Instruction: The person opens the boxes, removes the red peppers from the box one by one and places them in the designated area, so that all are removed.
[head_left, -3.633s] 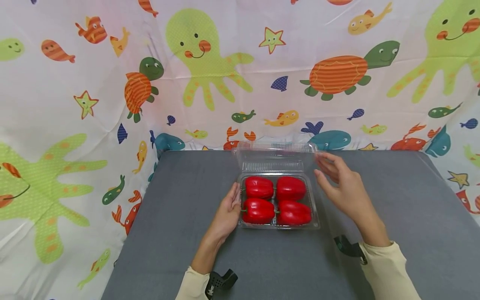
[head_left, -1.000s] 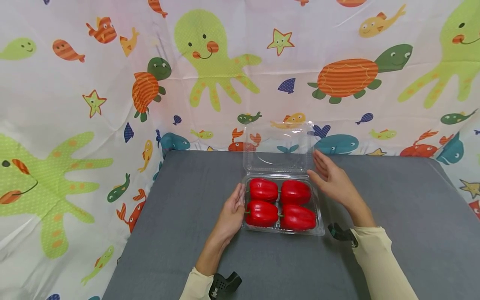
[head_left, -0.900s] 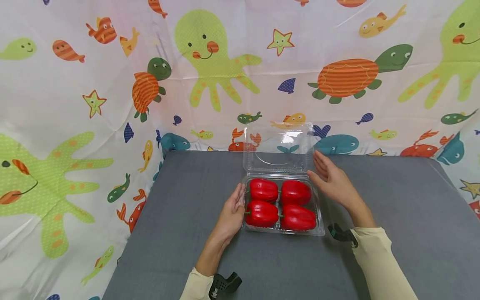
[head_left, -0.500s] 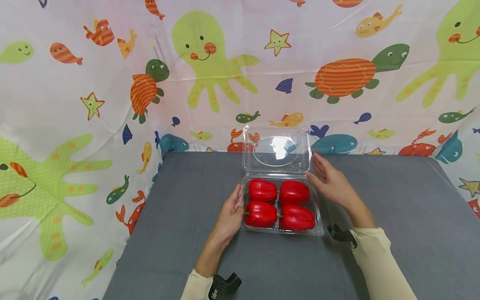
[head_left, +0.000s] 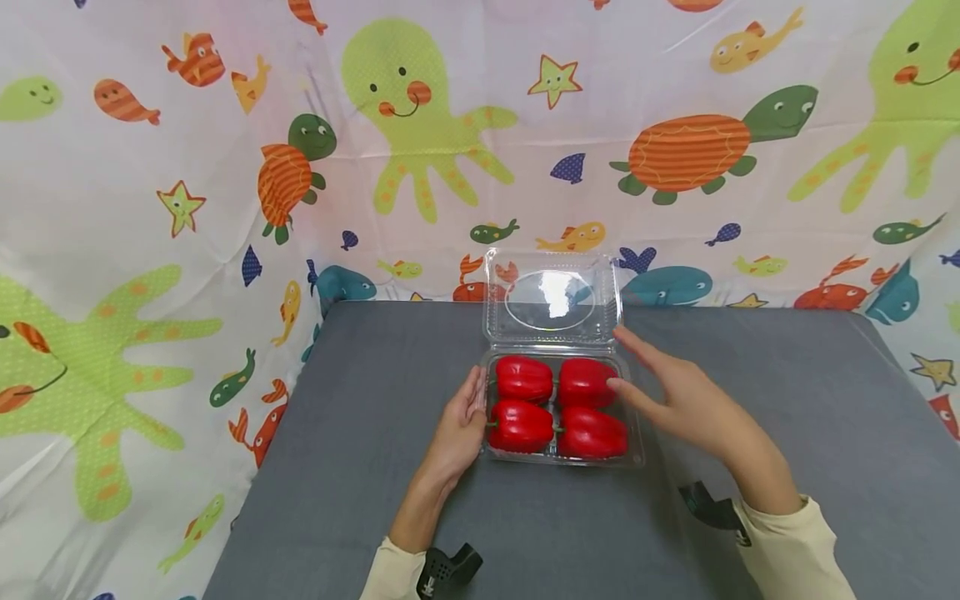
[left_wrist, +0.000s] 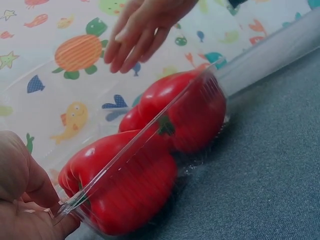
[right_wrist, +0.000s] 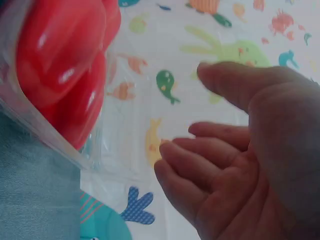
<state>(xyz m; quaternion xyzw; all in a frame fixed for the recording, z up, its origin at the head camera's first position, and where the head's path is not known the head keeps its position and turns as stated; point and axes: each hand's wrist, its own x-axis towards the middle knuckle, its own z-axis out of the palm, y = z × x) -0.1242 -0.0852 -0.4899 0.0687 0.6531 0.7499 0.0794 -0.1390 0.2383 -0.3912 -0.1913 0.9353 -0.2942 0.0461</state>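
Observation:
In the head view, a clear plastic clamshell box (head_left: 562, 462) lies on the grey table with its lid (head_left: 551, 302) tipped back open. Several red bell peppers (head_left: 522, 426) fill it in two rows, on their sides. My left hand (head_left: 457, 421) grips the box's left side; in the left wrist view thumb and fingers (left_wrist: 42, 187) pinch the rim at a corner. Over the box's right side hovers my right hand (head_left: 693, 404), fingers extended and thumb apart. Its palm (right_wrist: 240, 185) shows bare in the right wrist view, beside the peppers (right_wrist: 60, 55).
A grey cloth covers the table (head_left: 375, 367). Behind and to the left hangs a white curtain (head_left: 480, 100) printed with sea animals, close behind the raised lid. Dark camera mounts (head_left: 450, 568) sit on both wrists.
Over the last seconds the lid has swung back from partly raised to fully open. My right hand has left the lid's right edge, moving nearer and rightward. My left hand stays on the box.

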